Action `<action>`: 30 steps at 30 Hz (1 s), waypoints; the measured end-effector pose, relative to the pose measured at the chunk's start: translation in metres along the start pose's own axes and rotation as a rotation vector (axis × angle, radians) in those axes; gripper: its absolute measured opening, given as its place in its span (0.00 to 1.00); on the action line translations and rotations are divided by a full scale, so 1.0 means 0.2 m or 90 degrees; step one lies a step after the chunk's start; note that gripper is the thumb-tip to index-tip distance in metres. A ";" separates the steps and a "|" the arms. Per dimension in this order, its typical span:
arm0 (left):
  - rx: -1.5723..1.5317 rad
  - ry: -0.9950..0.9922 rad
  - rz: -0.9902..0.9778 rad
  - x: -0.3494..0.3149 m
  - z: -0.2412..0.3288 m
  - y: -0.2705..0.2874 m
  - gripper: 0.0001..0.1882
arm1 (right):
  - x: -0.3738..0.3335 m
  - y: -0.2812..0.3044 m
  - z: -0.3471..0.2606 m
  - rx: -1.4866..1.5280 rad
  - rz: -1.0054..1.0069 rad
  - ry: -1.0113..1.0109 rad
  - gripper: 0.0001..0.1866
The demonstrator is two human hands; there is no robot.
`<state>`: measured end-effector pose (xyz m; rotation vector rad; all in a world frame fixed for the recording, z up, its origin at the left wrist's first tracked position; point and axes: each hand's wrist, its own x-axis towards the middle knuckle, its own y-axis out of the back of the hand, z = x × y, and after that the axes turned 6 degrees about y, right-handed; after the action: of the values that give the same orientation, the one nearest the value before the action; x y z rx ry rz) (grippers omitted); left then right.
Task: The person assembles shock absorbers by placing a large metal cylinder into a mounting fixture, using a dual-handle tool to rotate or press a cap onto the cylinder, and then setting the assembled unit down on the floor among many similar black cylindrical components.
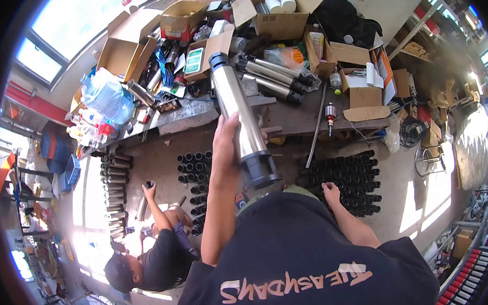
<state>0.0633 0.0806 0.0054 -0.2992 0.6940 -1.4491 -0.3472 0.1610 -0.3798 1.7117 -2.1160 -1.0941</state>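
Head view: the left hand (227, 145) wraps its fingers around a silver tube (238, 108) with black ends, which spans the middle, tilted toward eleven o'clock. At four o'clock the right hand (330, 193) curls loosely near rows of black round parts (360, 173); whether it holds anything, I cannot tell.

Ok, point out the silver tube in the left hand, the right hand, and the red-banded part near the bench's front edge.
Silver tube (247, 116): head view, on its metal barrel.
Right hand (331, 192): head view, on its middle.
Red-banded part (330, 112): head view, on its banded body.
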 end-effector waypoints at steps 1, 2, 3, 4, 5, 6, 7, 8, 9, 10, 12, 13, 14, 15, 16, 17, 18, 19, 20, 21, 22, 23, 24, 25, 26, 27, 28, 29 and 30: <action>-0.083 -0.068 -0.004 -0.01 0.00 -0.01 0.31 | 0.00 0.01 -0.08 0.013 0.003 0.024 0.19; -0.174 -0.138 0.004 -0.05 -0.01 -0.02 0.31 | -0.01 0.03 -0.14 0.015 -0.006 0.051 0.19; -0.287 -0.033 -0.098 0.01 -0.07 0.08 0.35 | -0.02 0.03 -0.20 0.025 -0.014 0.060 0.18; -0.373 0.025 -0.082 0.07 -0.12 0.09 0.37 | -0.01 0.02 -0.23 0.017 -0.012 0.064 0.18; -0.386 0.059 -0.086 0.15 -0.21 0.18 0.37 | -0.01 0.02 -0.24 0.002 -0.027 0.088 0.17; -0.394 0.097 -0.096 0.24 -0.26 0.22 0.38 | 0.00 0.02 -0.24 -0.009 -0.036 0.109 0.17; -0.404 0.140 -0.038 0.25 -0.28 0.19 0.40 | -0.02 0.03 -0.23 -0.032 -0.042 0.131 0.17; -0.420 0.138 -0.062 0.26 -0.31 0.22 0.41 | -0.01 0.03 -0.23 -0.014 -0.067 0.120 0.17; -0.435 0.135 -0.086 0.28 -0.34 0.26 0.41 | 0.00 0.05 -0.23 -0.010 -0.068 0.117 0.17; -0.449 0.135 -0.104 0.25 -0.34 0.27 0.42 | -0.02 0.04 -0.21 -0.005 -0.074 0.109 0.18; -0.448 0.144 -0.086 0.21 -0.36 0.27 0.43 | -0.03 0.06 -0.19 -0.059 -0.068 0.101 0.19; -0.440 0.148 -0.069 0.18 -0.34 0.25 0.43 | -0.06 0.08 -0.19 -0.101 -0.083 0.097 0.20; -0.429 0.153 -0.056 0.16 -0.32 0.23 0.43 | -0.07 0.09 -0.15 -0.137 -0.105 0.077 0.21; -0.407 0.133 -0.049 0.15 -0.32 0.23 0.43 | -0.09 0.10 -0.12 -0.176 -0.113 0.062 0.21; -0.415 0.139 -0.053 0.14 -0.30 0.22 0.43 | -0.09 0.10 -0.10 -0.216 -0.121 0.049 0.21; -0.424 0.145 -0.058 0.12 -0.28 0.21 0.43 | -0.11 0.11 -0.08 -0.214 -0.127 0.008 0.22; -0.432 0.150 -0.063 0.11 -0.27 0.21 0.43 | -0.14 0.11 -0.06 -0.223 -0.135 0.005 0.22; -0.478 0.154 -0.096 0.10 -0.25 0.22 0.42 | -0.15 0.11 -0.04 -0.229 -0.140 0.006 0.22; -0.464 0.138 -0.080 0.09 -0.24 0.21 0.41 | -0.16 0.10 -0.03 -0.236 -0.145 0.009 0.22; -0.449 0.123 -0.080 0.08 -0.22 0.21 0.41 | -0.16 0.09 -0.02 -0.228 -0.163 -0.014 0.22; -0.436 0.113 -0.080 0.07 -0.21 0.19 0.40 | -0.16 0.08 -0.02 -0.227 -0.163 -0.008 0.22; -0.450 0.123 -0.079 0.06 -0.20 0.18 0.40 | -0.16 0.07 -0.01 -0.227 -0.164 -0.002 0.22; -0.458 0.122 -0.091 0.06 -0.18 0.18 0.40 | -0.16 0.05 -0.01 -0.227 -0.164 0.003 0.22; -0.468 0.124 -0.103 0.05 -0.18 0.18 0.40 | -0.16 0.04 -0.02 -0.219 -0.164 0.020 0.22; -0.478 0.126 -0.116 0.05 -0.18 0.17 0.40 | -0.16 0.02 -0.03 -0.213 -0.167 0.032 0.22; -0.483 0.132 -0.128 0.05 -0.18 0.17 0.40 | -0.15 0.00 -0.04 -0.207 -0.169 0.044 0.22; -0.485 0.139 -0.143 0.05 -0.18 0.18 0.40 | -0.15 -0.02 -0.06 -0.201 -0.172 0.056 0.22; -0.487 0.145 -0.158 0.05 -0.19 0.19 0.40 | -0.14 -0.03 -0.09 -0.202 -0.194 0.051 0.22; -0.490 0.151 -0.173 0.05 -0.19 0.20 0.40 | -0.14 -0.05 -0.12 -0.201 -0.203 0.060 0.22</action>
<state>0.0723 0.0835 -0.0504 -0.8481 1.4435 -1.4300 -0.3182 0.1755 -0.3615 1.9354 -1.5488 -1.3174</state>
